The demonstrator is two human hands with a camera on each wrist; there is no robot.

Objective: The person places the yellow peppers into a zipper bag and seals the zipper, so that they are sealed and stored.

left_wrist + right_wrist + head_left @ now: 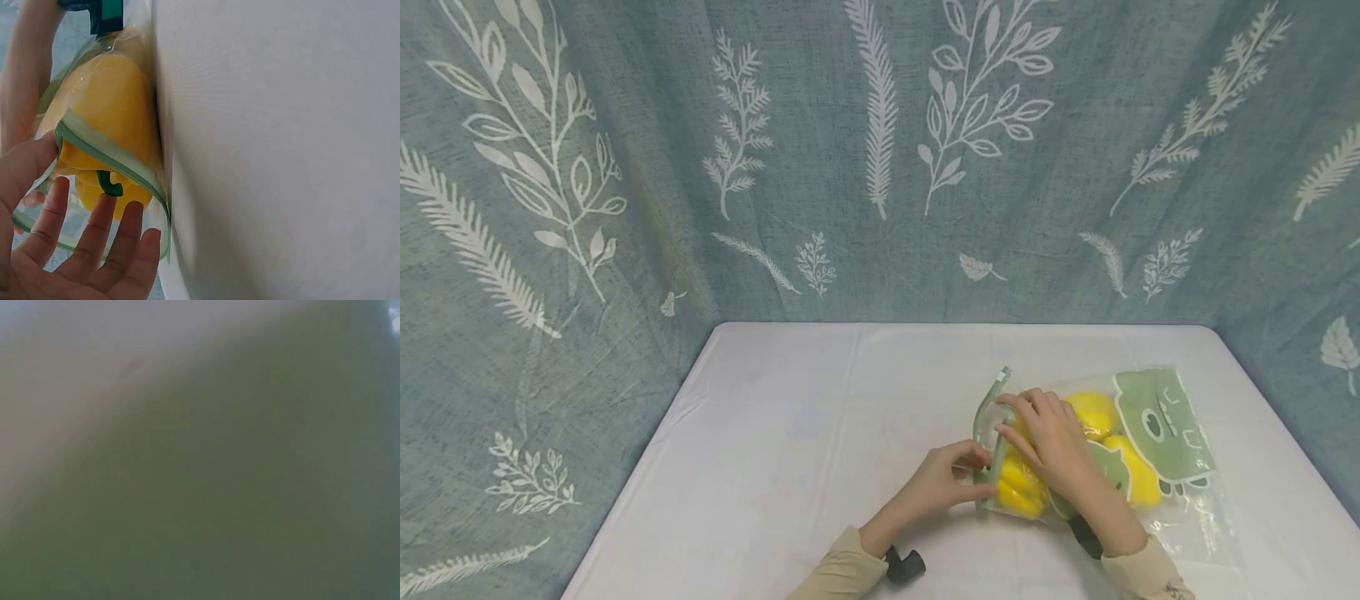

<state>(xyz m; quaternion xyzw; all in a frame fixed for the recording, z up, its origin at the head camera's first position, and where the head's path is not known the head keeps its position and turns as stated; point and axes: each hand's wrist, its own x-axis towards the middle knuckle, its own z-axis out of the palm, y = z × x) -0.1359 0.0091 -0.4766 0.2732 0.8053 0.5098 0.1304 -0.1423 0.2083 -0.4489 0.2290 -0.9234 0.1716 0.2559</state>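
A clear zip bag (1195, 525) with green cartoon prints lies on its side, its green-edged mouth gaping to the left. Inside are several yellow bell peppers (1093, 415); the left wrist view shows one pepper (112, 106) with a green stem near the mouth. My left hand (936, 479) is at the near end of the mouth, its thumb against the green rim (115, 150) and its fingers extended and spread before the opening. Over the bag's left part lies my right hand (1060, 446), thumb and index finger apart beside the rim. The right wrist view is a green blur.
The bag rests on a white-covered table (775, 417), toward its right side. A teal curtain (820, 150) with white leaf prints hangs behind and along the sides. Black wrist-camera parts (904, 567) show under the left wrist.
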